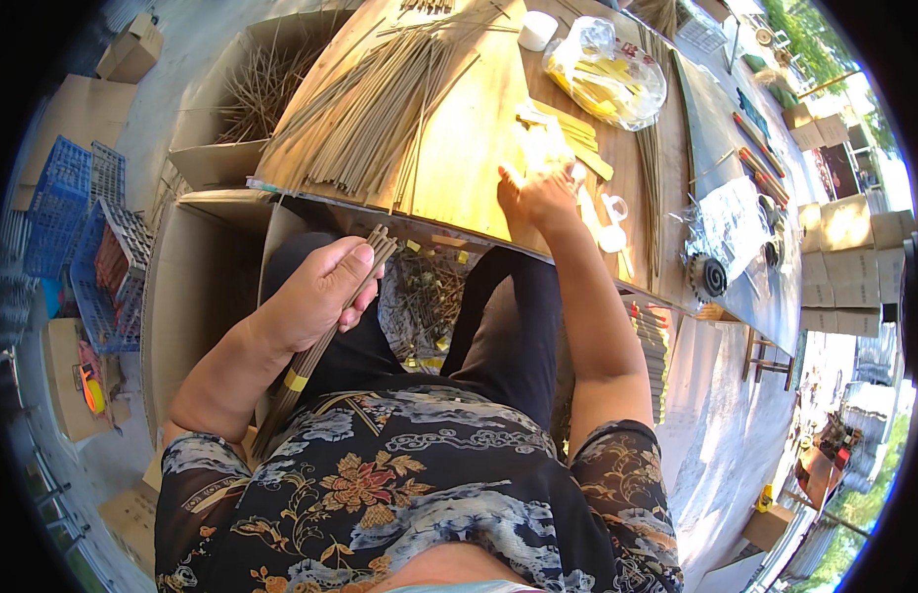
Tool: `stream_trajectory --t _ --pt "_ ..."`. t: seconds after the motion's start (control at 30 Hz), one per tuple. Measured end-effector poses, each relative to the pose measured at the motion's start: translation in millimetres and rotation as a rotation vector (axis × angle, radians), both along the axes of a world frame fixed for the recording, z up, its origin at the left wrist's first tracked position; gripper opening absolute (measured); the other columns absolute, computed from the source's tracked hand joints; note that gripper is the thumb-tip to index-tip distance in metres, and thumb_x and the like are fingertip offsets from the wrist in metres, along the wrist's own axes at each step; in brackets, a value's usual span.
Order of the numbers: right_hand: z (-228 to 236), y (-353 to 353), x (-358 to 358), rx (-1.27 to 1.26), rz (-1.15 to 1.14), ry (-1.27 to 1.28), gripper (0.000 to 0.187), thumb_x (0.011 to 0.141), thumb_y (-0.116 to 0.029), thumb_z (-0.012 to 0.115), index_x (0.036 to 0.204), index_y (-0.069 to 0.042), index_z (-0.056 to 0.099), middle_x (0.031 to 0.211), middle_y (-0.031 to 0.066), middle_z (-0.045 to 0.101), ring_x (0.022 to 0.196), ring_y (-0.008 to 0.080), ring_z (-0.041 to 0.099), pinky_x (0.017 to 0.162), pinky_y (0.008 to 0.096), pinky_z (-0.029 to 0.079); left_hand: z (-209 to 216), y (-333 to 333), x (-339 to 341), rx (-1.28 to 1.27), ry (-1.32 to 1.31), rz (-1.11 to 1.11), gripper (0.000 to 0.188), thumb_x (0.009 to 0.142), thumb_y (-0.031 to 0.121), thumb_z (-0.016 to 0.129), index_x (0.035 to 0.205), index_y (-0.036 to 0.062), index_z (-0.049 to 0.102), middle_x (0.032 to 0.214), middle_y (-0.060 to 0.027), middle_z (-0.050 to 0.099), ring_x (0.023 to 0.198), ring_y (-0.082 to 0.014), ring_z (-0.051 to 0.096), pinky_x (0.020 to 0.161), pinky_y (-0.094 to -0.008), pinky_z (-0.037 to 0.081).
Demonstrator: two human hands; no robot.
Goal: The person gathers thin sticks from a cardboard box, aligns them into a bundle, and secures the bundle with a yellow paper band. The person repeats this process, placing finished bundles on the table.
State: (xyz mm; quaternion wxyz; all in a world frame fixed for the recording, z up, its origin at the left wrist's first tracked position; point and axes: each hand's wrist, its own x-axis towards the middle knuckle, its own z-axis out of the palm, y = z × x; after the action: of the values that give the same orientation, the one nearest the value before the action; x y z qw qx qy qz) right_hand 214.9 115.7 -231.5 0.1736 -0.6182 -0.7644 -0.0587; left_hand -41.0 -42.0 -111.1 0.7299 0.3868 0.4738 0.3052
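A bundle of thin brown sticks (303,368), banded with a yellow strip low down, is wrapped in the fingers of my left hand (330,282). It slants over my lap, its upper ends showing just past my thumb. Over the wooden table, my right hand (546,198) reaches in among yellow strips (582,138). Its thumb stands apart from the fingers, whose tips are washed out by bright sunlight; nothing can be made out in them. Beside that hand, a white ring-shaped roll (614,222) lies near the table's right part.
Many loose brown sticks (380,128) are spread over the table (483,128). A clear bag of yellow strips (607,74) and a white cup-like roll (538,31) sit farther back. Cardboard boxes (207,267) flank my left; blue crates (73,212) stand beyond. A black toothed wheel (707,277) is at right.
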Motion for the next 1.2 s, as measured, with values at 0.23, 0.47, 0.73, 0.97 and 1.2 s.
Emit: stream_trajectory --t 0.23,0.47,0.73,0.97,1.2 --pt "28.5 -67.5 -23.9 -0.254 0.290 -0.140 0.049 0.073 -0.046 0.060 0.094 -0.002 0.060 0.123 0.0145 0.044 0.118 0.0319 0.032 0.087 0.0562 0.031 -9.8 4.1 -8.5 0.016 0.009 -0.016 0.032 0.093 0.036 0.038 0.088 0.0051 0.045 0.062 -0.0010 0.044 0.046 -0.0041 0.036 0.042 -0.0161 0.033" --pt "17.0 -67.0 -13.5 -0.123 0.471 0.145 0.023 0.066 -0.016 0.069 0.083 -0.005 0.057 0.105 0.0095 0.053 0.099 0.0278 0.048 0.081 0.0380 0.041 -3.7 -2.5 -10.0 0.041 -0.018 0.003 0.033 0.093 0.037 0.038 0.088 0.0051 0.045 0.062 -0.0010 0.044 0.046 -0.0041 0.036 0.042 -0.0159 0.034" --pt "20.1 -58.4 7.5 -0.209 0.589 0.421 0.010 0.071 -0.011 0.064 0.079 -0.005 0.062 0.090 0.0095 0.061 0.086 0.0273 0.056 0.075 0.0336 0.046 2.7 -7.7 -9.3 0.020 -0.003 0.024 0.029 0.094 0.032 0.036 0.087 0.0048 0.045 0.061 -0.0003 0.043 0.045 -0.0042 0.035 0.042 -0.0157 0.033" --pt "18.7 -30.2 18.5 0.018 0.252 0.284 0.005 0.072 -0.012 0.061 0.072 -0.008 0.063 0.077 0.0101 0.058 0.078 0.0286 0.055 0.066 0.0370 0.046 2.0 -5.4 -2.2 0.021 0.004 -0.008 0.029 0.094 0.031 0.036 0.087 0.0044 0.045 0.061 -0.0003 0.044 0.045 -0.0046 0.036 0.042 -0.0158 0.033" --pt "44.6 -39.2 5.4 -0.512 0.113 1.165 0.019 0.079 -0.013 0.061 0.093 0.000 0.059 0.082 0.0085 0.063 0.073 0.0156 0.059 0.068 0.0270 0.045 3.6 -7.1 -0.2 0.041 -0.005 -0.043 0.031 0.093 0.034 0.038 0.089 0.0045 0.046 0.062 -0.0009 0.044 0.046 -0.0043 0.036 0.043 -0.0160 0.034"
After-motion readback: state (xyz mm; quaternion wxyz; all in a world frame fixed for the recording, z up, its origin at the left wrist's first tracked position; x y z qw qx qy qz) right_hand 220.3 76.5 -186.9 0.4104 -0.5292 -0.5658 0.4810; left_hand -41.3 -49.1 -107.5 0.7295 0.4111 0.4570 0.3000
